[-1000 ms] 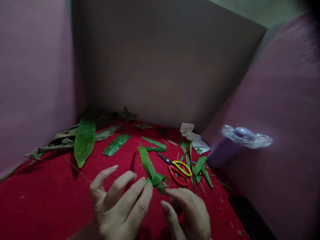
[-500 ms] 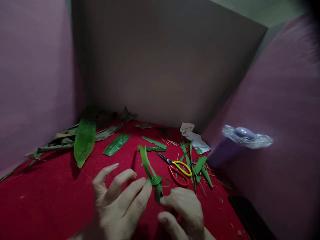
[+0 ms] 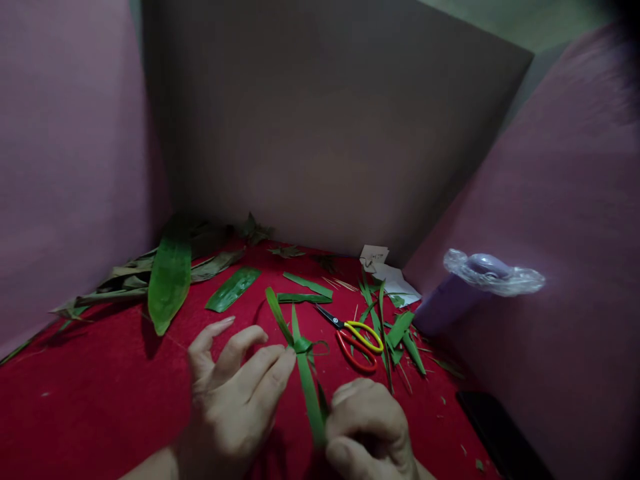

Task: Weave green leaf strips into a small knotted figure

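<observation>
A folded green leaf strip (image 3: 303,345), knotted at its middle, is pinched between the fingertips and the hidden thumb of my left hand (image 3: 237,400). Two of its ends stick up beyond the fingers, and a thin curl stands out to the right. One long tail (image 3: 309,393) runs down towards me. My right hand (image 3: 373,427) is closed round the lower end of that tail, which its fingers partly hide. Just beyond my right hand lie scissors (image 3: 350,337) with one yellow and one red handle loop.
Cut leaf pieces (image 3: 400,330) lie scattered on the red cloth (image 3: 125,393) to the right. A broad green leaf (image 3: 170,287) and dried leaves are at the left. On the right are a purple container (image 3: 450,300) with a plastic-wrapped top and a dark flat object (image 3: 500,433).
My right hand has drawn the leaf's tail down towards me, so it is longer and straighter. The knot looks smaller, and my left hand still pinches it, slightly farther left and up.
</observation>
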A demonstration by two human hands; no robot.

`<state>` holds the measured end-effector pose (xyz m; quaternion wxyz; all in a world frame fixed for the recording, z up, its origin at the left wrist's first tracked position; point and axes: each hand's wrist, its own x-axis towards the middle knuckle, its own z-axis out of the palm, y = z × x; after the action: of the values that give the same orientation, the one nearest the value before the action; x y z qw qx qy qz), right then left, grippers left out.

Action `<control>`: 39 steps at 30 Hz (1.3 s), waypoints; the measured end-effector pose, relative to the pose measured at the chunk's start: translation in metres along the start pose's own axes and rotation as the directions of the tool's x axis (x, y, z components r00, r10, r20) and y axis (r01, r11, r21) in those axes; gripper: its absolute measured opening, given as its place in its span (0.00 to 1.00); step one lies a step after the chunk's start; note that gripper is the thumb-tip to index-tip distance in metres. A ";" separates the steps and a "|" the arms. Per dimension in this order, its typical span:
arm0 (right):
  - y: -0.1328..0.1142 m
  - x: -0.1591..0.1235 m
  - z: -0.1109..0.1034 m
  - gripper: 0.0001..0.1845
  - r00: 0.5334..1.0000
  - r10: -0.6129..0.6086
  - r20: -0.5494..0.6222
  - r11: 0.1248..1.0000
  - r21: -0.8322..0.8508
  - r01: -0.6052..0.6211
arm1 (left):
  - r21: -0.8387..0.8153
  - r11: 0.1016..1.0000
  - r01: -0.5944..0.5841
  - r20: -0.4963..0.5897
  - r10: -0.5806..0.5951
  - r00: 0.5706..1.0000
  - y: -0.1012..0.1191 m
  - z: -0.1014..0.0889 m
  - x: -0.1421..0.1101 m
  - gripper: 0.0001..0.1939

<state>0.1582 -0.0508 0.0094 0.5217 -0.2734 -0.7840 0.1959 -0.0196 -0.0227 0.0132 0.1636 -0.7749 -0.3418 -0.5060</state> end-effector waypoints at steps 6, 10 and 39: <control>0.004 -0.003 -0.010 0.25 0.868 0.306 0.392 0.940 0.018 -0.339 | -0.023 1.000 0.013 -0.009 -0.013 1.000 -0.001 0.000 0.000 0.11; 0.007 -0.006 -0.003 0.15 0.835 0.475 0.276 0.852 0.094 -0.515 | -0.009 0.999 -0.038 -0.029 0.038 0.999 0.004 0.000 0.001 0.11; 0.015 0.017 -0.039 0.24 0.871 0.489 -0.047 0.865 0.149 -0.478 | -0.087 0.988 -0.130 -0.037 0.127 0.991 0.009 -0.002 0.001 0.10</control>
<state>0.1923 -0.0273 0.0270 0.5049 -0.4339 -0.6533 0.3606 -0.0143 -0.0300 0.0159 0.1665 -0.7938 -0.2657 -0.5210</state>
